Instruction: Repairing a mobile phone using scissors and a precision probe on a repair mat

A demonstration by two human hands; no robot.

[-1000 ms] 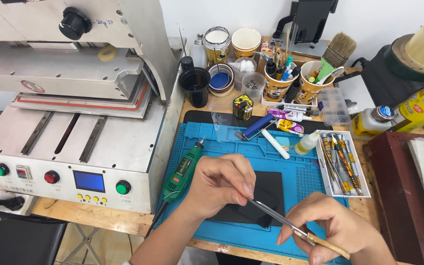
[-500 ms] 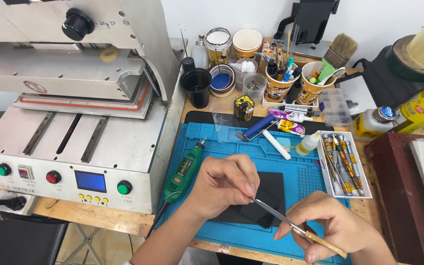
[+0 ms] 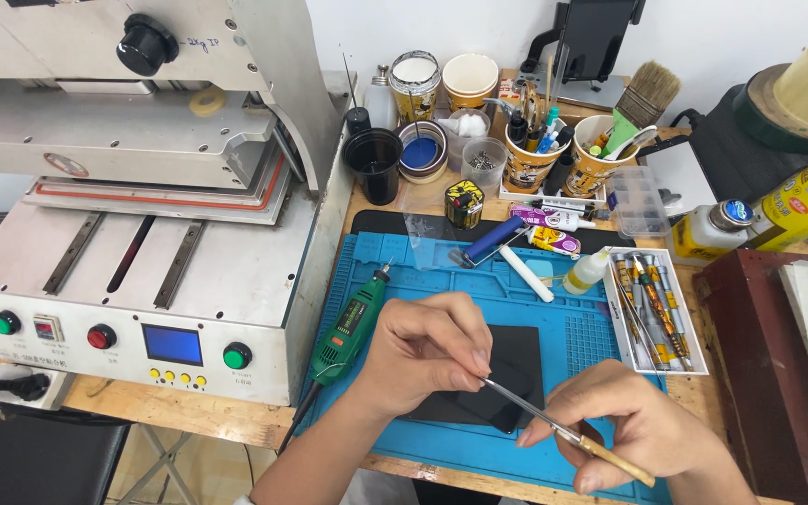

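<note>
1. The left hand (image 3: 422, 351) is curled closed, its fingers (image 3: 465, 369) pinching the metal tip end of a thin brush (image 3: 563, 435) just above a flat black slab (image 3: 502, 379).
2. The right hand (image 3: 638, 430) grips the same brush by its pale wooden handle, fingers wrapped round it in a pen hold.
3. The black slab lies on a blue ribbed silicone mat (image 3: 572, 327) near the front edge of the wooden tabletop (image 3: 179, 411). It looks rigid, smooth and matte, with rounded corners; whether it is glass or plastic cannot be told.
4. Risk: the brush shaft is slender. Opposed pull from both hands could bend it or loosen the ferrule.
5. Risk: the metal tip sits close to the slab surface. A slip of either hand could scratch or mark it.
6. Risk: the slab rests loose on the mat. Sideways pressure from the left hand could slide it toward the tabletop edge.
7. A green rotary tool (image 3: 352, 323), cylindrical with a fine bit, lies just left of the left hand; a forearm could knock it.
8. A white tray of slim tools (image 3: 652, 304) sits right of the mat, and a grey metal press machine (image 3: 142, 234) stands to the left.
</note>
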